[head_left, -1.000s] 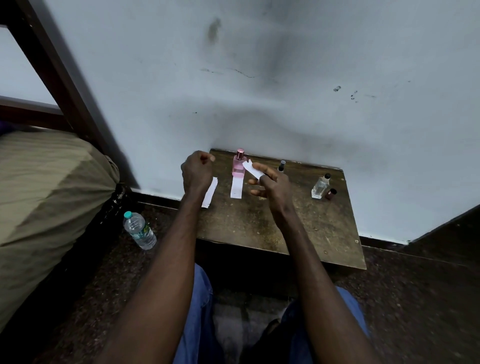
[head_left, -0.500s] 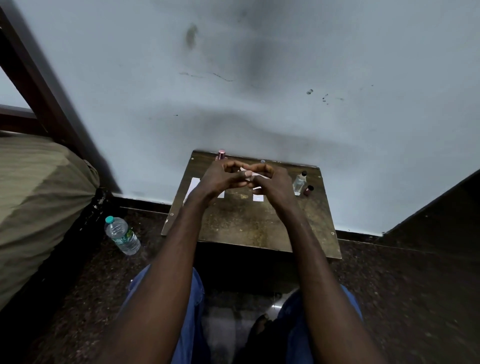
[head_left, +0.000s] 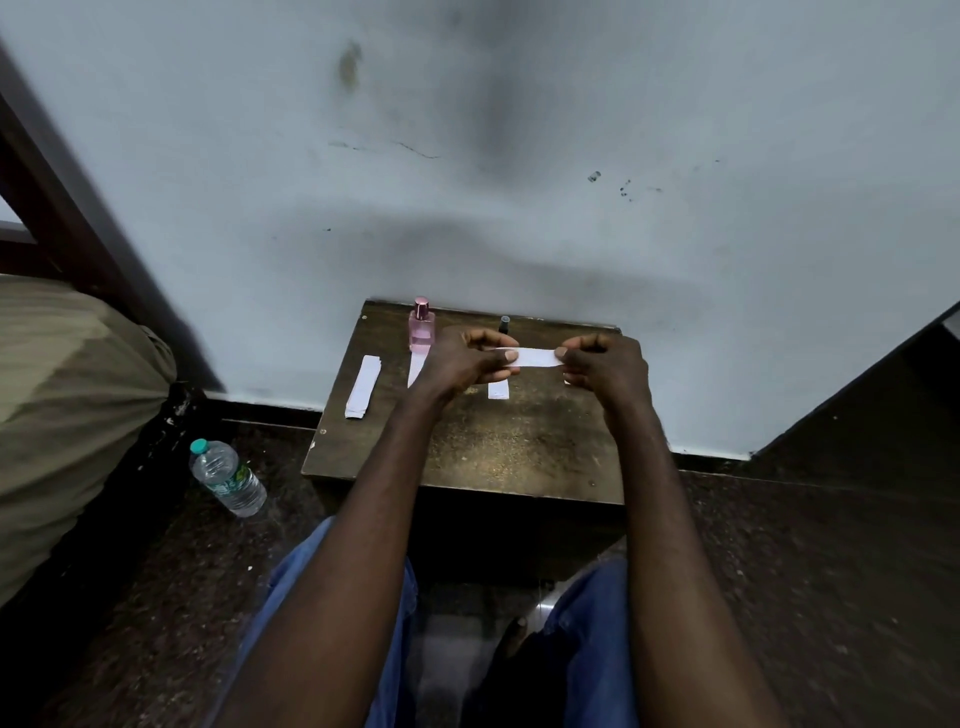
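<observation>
Both hands have spread apart, stretching one paper strip (head_left: 535, 357) above the table (head_left: 467, 452). I count three other strips (head_left: 363, 385) and two bottles (head_left: 421, 332) there; left hand (head_left: 457, 364) and right hand (head_left: 608, 366) each pinch one end, fingers curled.

We hold both bare arms stretched forward, crossing the near edge of the tabletop (head_left: 493, 447). Our left hand (head_left: 460, 358) is over the tabletop's middle, toward its far edge. Its back is turned to us, its fingers are curled, and the thumb presses on the left end of a white paper strip (head_left: 535, 357). Our right hand (head_left: 605, 366) is level with it over the tabletop's right half, curled likewise and pinching the strip's right end. The hands are apart, with the strip stretched flat between them. Both wrists look straight, and the forearms draw slightly closer toward the tabletop's far edge.
</observation>
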